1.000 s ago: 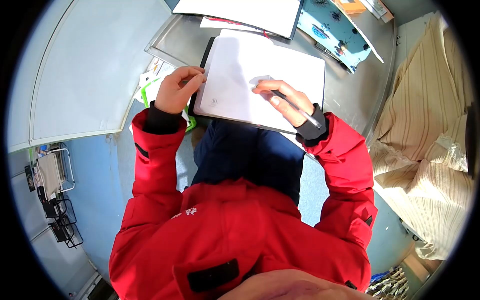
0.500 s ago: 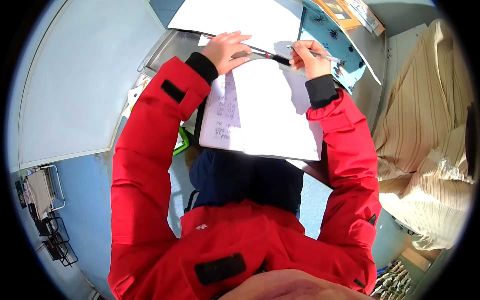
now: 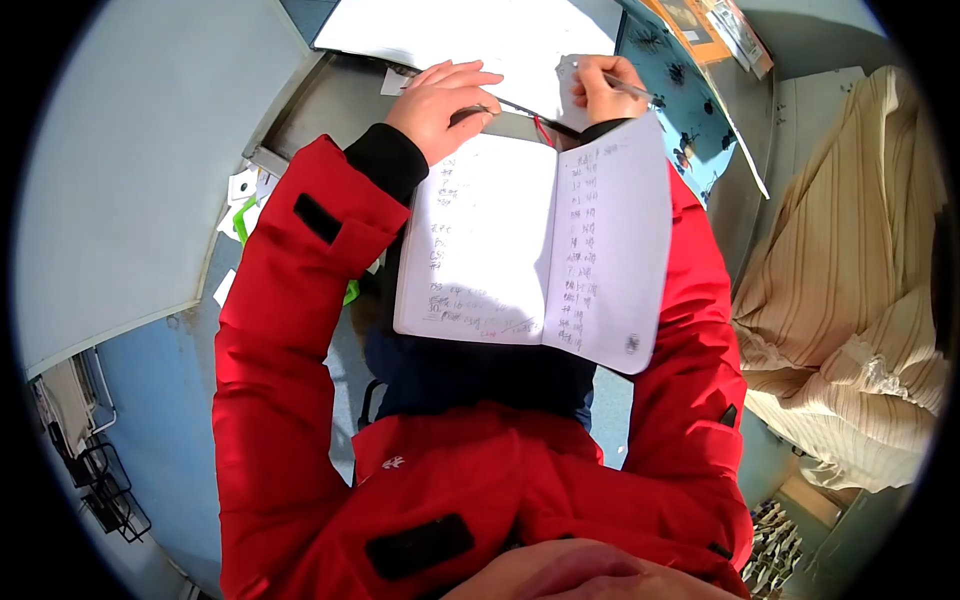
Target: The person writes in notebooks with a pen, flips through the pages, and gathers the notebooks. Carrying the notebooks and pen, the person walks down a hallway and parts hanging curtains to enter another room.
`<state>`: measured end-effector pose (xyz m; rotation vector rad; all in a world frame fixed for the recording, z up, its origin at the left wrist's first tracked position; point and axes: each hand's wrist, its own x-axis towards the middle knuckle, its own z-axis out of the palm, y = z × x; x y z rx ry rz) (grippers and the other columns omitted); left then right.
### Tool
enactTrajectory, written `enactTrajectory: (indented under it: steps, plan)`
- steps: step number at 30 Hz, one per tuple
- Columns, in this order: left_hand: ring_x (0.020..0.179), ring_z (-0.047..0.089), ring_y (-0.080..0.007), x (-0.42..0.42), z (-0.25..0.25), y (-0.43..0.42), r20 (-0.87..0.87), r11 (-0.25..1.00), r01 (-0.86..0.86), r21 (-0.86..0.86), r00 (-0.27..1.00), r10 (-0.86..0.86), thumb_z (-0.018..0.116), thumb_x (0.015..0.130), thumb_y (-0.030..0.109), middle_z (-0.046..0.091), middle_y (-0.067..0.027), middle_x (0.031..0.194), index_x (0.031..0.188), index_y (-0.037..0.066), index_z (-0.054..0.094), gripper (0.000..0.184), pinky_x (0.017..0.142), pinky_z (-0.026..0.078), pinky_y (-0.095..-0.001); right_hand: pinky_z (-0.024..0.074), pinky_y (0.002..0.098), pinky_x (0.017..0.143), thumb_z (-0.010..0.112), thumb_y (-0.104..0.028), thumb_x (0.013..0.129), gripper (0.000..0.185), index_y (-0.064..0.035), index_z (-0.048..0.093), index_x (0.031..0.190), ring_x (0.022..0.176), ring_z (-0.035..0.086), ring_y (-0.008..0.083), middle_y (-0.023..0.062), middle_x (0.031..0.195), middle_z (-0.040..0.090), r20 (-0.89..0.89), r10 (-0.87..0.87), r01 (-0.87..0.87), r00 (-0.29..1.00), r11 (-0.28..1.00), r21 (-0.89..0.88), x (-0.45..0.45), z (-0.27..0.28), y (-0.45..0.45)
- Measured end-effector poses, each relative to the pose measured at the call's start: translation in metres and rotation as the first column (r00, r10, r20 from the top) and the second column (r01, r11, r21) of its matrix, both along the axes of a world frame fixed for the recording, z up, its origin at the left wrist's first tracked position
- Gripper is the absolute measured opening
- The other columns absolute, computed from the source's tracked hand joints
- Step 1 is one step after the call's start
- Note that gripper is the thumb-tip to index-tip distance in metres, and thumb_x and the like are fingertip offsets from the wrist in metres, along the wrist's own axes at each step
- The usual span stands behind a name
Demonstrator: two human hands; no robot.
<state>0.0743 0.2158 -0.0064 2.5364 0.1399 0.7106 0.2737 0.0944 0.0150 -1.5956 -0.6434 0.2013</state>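
Note:
An open notebook point(image 3: 475, 250) with handwriting on both pages lies above my lap, its right page point(image 3: 610, 240) raised and overlapping my right sleeve. My left hand point(image 3: 445, 105) rests at the notebook's upper left edge, fingers stretched out and apart from the thumb. Beyond the notebook, my right hand point(image 3: 608, 90) is closed around a pen point(image 3: 632, 88) over a large white sheet point(image 3: 470, 35). Whether the pen tip touches the sheet is hard to see. A small red strip point(image 3: 542, 132) shows at the notebook's top, beside a dark edge.
A blue picture sheet with dark insect-like shapes point(image 3: 675, 75) lies to the right, near an orange item point(image 3: 685, 30). A striped cloth point(image 3: 840, 300) hangs at far right. On the left are a pale panel point(image 3: 150, 170) and a black wire rack point(image 3: 115, 485).
The notebook's loose page has swung to the right, uncovering writing on both pages. My right hand has moved up onto the white sheet with the pen. My left hand stays near the notebook's top.

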Motion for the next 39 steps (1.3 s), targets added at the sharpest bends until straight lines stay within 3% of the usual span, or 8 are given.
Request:
enactTrajectory:
  steps: [4, 9, 13, 19, 23, 32, 36, 39]
  plan:
    - [0.132, 0.04, -0.0288, 0.0, -0.001, 0.001, 0.011, 0.999, 0.008, 0.038, 1.0, -0.008, 0.054, 0.09, 0.017, 0.055, -0.0082, 0.131, 0.102, 0.012, 0.066, 0.018, 0.112, 0.022, -0.0471, 0.0475, 0.0238, 0.049, 0.064, -0.016, 0.087, 0.016, -0.0009, 0.06, 0.086, 0.056, 0.058, 0.011, 0.0094, 0.071, 0.063, -0.045, 0.11, -0.103, 0.993, 0.986, 0.132, -0.021, 0.022, -0.009]
    - [0.125, 0.043, -0.0276, 0.006, 0.013, -0.009, -0.007, 0.998, -0.002, 0.069, 1.0, 0.002, 0.056, 0.09, 0.02, 0.057, -0.0072, 0.127, 0.113, 0.012, 0.063, 0.026, 0.109, 0.027, -0.0438, 0.0463, 0.023, 0.054, 0.063, -0.021, 0.089, 0.02, -0.0018, 0.062, 0.093, 0.058, 0.055, 0.0093, 0.0052, 0.07, 0.061, -0.106, 0.088, -0.097, 0.99, 0.992, -0.078, -0.025, 0.013, -0.039]
    - [0.121, 0.044, -0.0266, 0.029, 0.016, -0.022, -0.062, 0.989, 0.012, 0.149, 0.998, -0.003, 0.057, 0.089, 0.022, 0.057, -0.0045, 0.124, 0.118, 0.012, 0.061, 0.031, 0.105, 0.03, -0.0402, 0.045, 0.0225, 0.054, 0.062, -0.023, 0.089, 0.019, -0.0038, 0.061, 0.089, 0.058, 0.055, 0.0079, 0.0033, 0.068, 0.06, -0.008, 0.177, -0.177, 0.984, 0.979, -0.096, -0.027, 0.007, -0.039]
    - [0.121, 0.045, -0.026, 0.029, 0.013, -0.019, -0.085, 0.991, 0.015, 0.129, 0.996, -0.004, 0.057, 0.089, 0.02, 0.057, -0.0028, 0.124, 0.115, 0.01, 0.063, 0.029, 0.105, 0.03, -0.0401, 0.0442, 0.0226, 0.05, 0.061, -0.023, 0.089, 0.02, -0.0038, 0.06, 0.086, 0.053, 0.053, 0.0074, 0.0034, 0.066, 0.059, 0.01, 0.205, -0.201, 0.979, 0.967, -0.158, -0.026, -0.004, -0.03]
    - [0.12, 0.046, -0.0251, 0.029, 0.008, -0.016, -0.029, 0.988, 0.003, 0.155, 1.0, 0.002, 0.057, 0.088, 0.018, 0.058, -0.0032, 0.123, 0.112, 0.009, 0.064, 0.027, 0.104, 0.032, -0.0404, 0.0431, 0.0231, 0.046, 0.063, -0.023, 0.087, 0.021, -0.0032, 0.058, 0.084, 0.05, 0.052, 0.0073, 0.0039, 0.066, 0.059, 0.103, 0.185, -0.176, 0.977, 0.98, -0.09, -0.026, -0.012, -0.022]
    - [0.116, 0.049, -0.0231, 0.028, 0.007, -0.017, 0.007, 0.99, -0.007, 0.141, 1.0, 0.006, 0.059, 0.087, 0.015, 0.059, -0.0025, 0.12, 0.11, 0.008, 0.066, 0.025, 0.1, 0.035, -0.038, 0.0439, 0.0238, 0.046, 0.062, -0.024, 0.087, 0.022, -0.0031, 0.057, 0.084, 0.051, 0.055, 0.0086, 0.0057, 0.062, 0.059, 0.028, 0.11, -0.103, 0.993, 0.976, -0.191, -0.028, -0.007, -0.021]
    - [0.116, 0.049, -0.023, 0.029, 0.005, -0.017, 0.009, 0.99, -0.004, 0.144, 1.0, 0.002, 0.059, 0.087, 0.015, 0.059, -0.0026, 0.12, 0.11, 0.008, 0.065, 0.025, 0.1, 0.035, -0.0378, 0.0423, 0.0229, 0.046, 0.063, -0.022, 0.085, 0.02, -0.0025, 0.058, 0.084, 0.049, 0.051, 0.0079, 0.0031, 0.062, 0.057, 0.033, 0.198, -0.194, 0.98, 0.975, -0.109, -0.026, -0.011, -0.023]
    - [0.116, 0.049, -0.0229, 0.029, 0.006, -0.018, 0.004, 0.989, -0.007, 0.145, 1.0, 0.007, 0.059, 0.087, 0.015, 0.059, -0.0024, 0.121, 0.111, 0.008, 0.065, 0.026, 0.101, 0.035, -0.0375, 0.0421, 0.0228, 0.045, 0.064, -0.022, 0.085, 0.021, -0.0024, 0.058, 0.084, 0.049, 0.05, 0.0076, 0.0039, 0.063, 0.057, 0.061, 0.185, -0.173, 0.981, 0.972, -0.16, -0.026, -0.011, -0.022]
